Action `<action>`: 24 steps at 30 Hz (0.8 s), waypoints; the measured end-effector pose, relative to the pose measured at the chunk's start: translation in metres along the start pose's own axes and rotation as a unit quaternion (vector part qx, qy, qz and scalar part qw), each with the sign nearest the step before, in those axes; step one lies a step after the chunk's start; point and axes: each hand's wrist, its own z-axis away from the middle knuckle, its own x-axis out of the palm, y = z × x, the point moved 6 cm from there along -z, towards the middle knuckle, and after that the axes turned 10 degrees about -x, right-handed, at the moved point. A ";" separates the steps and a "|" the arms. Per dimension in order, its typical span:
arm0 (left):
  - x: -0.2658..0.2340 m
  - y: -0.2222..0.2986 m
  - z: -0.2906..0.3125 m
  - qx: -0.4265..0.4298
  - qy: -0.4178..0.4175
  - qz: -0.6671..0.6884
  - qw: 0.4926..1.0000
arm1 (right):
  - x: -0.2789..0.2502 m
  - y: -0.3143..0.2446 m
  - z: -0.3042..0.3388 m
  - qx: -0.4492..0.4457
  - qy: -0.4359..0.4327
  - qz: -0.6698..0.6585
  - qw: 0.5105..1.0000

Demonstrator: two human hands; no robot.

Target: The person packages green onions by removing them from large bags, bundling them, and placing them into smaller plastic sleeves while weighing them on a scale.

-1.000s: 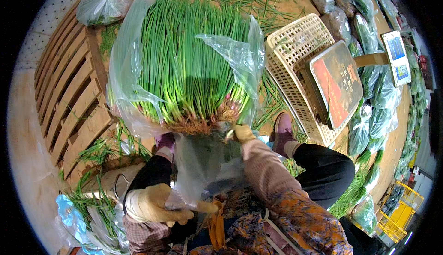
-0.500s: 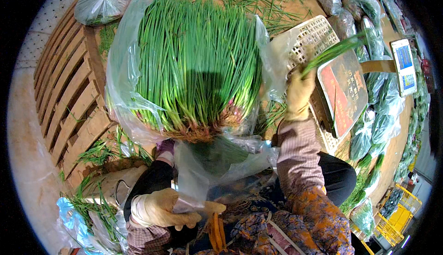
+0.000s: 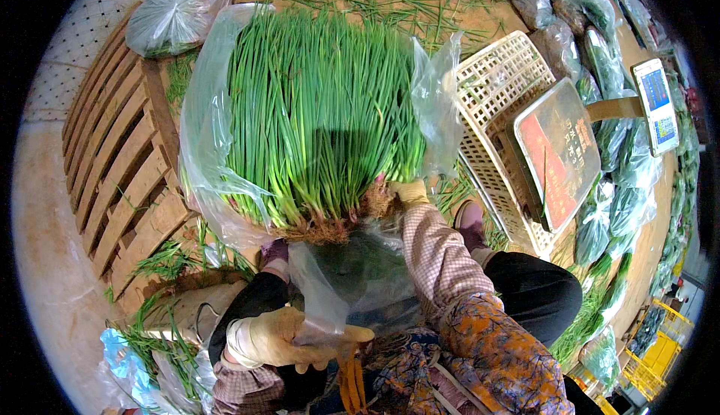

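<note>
A wide layer of scallions (image 3: 322, 107) lies in an opened clear plastic bag (image 3: 206, 126), leaves pointing away and roots toward me. My right hand (image 3: 409, 193), in a cream work glove, is at the near right corner of the layer, closed around scallions beside the roots; its fingertips are partly hidden. Low on the left, my left hand (image 3: 281, 340), gloved too, pinches the near flap of the plastic (image 3: 319, 284) between thumb and fingers. That flap stretches from the roots toward my lap.
At the right, a scale (image 3: 559, 148) with a display (image 3: 655, 107) stands by a cream plastic crate (image 3: 506, 70). Wooden pallet slats (image 3: 124, 167) lie at the left. Bagged vegetables (image 3: 180, 13) sit at the back and line the right side. Loose scallions (image 3: 165, 261) litter the floor.
My right hand has swung from beside the scale, where it held a small bunch of scallions, down and left to the layer's root end. My left hand keeps its hold on the plastic.
</note>
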 end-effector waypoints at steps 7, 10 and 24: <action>0.001 -0.014 0.009 -0.055 0.072 -0.011 0.996 | -0.025 0.014 0.045 -0.144 -0.162 -0.454 0.864; -0.005 -0.002 0.007 -0.018 0.084 -0.013 0.996 | -0.049 0.020 0.089 -0.023 -0.262 -0.738 0.622; -0.047 -0.001 0.028 0.364 0.310 0.177 0.860 | -0.087 -0.115 0.247 -0.213 -0.333 -0.711 0.582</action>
